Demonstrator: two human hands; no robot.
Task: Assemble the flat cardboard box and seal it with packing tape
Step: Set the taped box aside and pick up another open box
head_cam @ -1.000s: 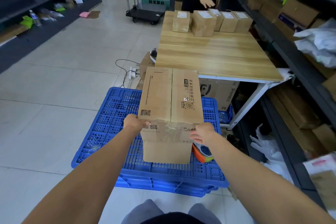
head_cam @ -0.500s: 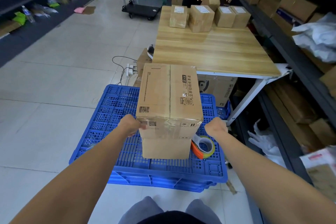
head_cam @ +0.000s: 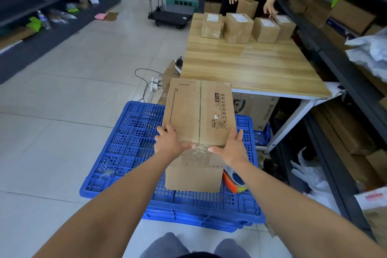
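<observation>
While the box (head_cam: 199, 111) points away, left hand (head_cam: 169, 144) and right hand (head_cam: 232, 146) flank its near end.
Fingers spread straight, pressing the tape (head_cam: 200, 150).

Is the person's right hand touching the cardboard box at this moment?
Touching. The head view shows the right hand lying flat on the cardboard box, fingers straight along its right side, thumb on the taped near edge.

We wore grey fabric trousers (head_cam: 165, 246). A dark garment hem (head_cam: 199, 255) showed between the knees; our forearms (head_cam: 117, 192) were bare.
</observation>
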